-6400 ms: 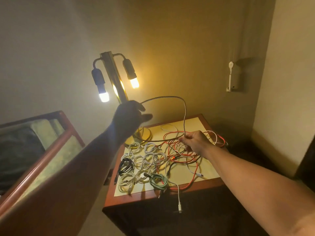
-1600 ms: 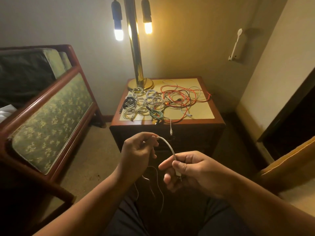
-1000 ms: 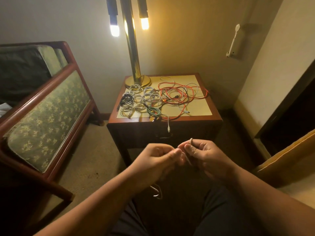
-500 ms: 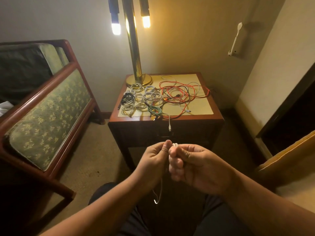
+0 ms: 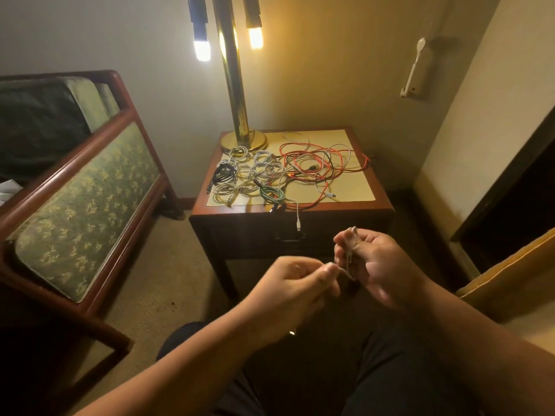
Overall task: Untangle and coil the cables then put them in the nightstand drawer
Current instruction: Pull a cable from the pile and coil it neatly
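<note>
Both hands (image 5: pixel 336 274) pinch white cable (image 5: pixel 348 259) before nightstand (image 5: pixel 381 205).

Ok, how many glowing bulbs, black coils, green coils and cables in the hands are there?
Glowing bulbs: 2
Black coil: 1
Green coil: 1
Cable held by left hand and right hand: 1
Total: 5

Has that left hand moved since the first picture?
Yes. The left hand has dropped from beside the lamp to low in front of the nightstand.
</note>
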{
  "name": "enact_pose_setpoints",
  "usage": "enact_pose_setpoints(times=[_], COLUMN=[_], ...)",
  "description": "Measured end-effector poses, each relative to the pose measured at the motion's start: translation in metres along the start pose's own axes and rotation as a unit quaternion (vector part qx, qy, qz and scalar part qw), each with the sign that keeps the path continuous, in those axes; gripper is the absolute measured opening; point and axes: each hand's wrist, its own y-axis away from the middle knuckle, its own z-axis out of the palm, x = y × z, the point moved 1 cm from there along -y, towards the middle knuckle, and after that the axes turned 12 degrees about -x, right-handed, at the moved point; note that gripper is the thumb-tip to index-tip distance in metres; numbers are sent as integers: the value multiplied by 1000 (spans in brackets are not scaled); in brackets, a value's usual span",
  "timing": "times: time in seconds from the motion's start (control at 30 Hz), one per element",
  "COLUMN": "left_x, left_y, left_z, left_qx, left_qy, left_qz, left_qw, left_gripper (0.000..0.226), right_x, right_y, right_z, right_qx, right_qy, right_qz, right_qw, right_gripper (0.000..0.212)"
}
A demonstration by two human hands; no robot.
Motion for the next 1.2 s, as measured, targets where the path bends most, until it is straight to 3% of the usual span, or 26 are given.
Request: enact_pose_setpoints(times=[0.07,0.23,0.33,0.43,0.57,0.73,0.83,0.97,1.1,1.2], left_x=[8,7,-5,-19,-41,-53,-43,-20,3,8], left_y=[1,-4,-10,-15,-24,-23,-16,-6,-1,-1], left_z=[-14,-36,-44,-42,-21,-4,6,5,-9,-30], left_qx=[26,105,147,123,97,23,-45,-70,-42,29], left_qy=[17,-2,-36,5,46,-73,-130,-132,-74,-18], left_qz=[29,56,58,40,-17,-120,-151,-87,1,28], left_qw=[999,993,987,992,994,990,979,985,996,999], left_gripper=[32,32,33,34,31,40,38,33,35,33], right_x=[1,4,1,-5,-9,-13,-7,15,30,34], right_y=[1,12,15,15,10,-4,-8,-9,-5,0], right_z=[6,39,48,49,50,33,18,11,16,27], right_qx=[-73,-224,-235,-241,-132,19,78,84,-10,-101], right_qy=[43,-103,-216,-259,-316,-331,-282,-62,140,110], right_qz=[43,93,79,45,7,-61,-91,-101,-69,-31], right_qw=[995,965,944,934,939,941,952,989,988,988], right_gripper=[35,36,39,37,32,31,32,33,39,53])
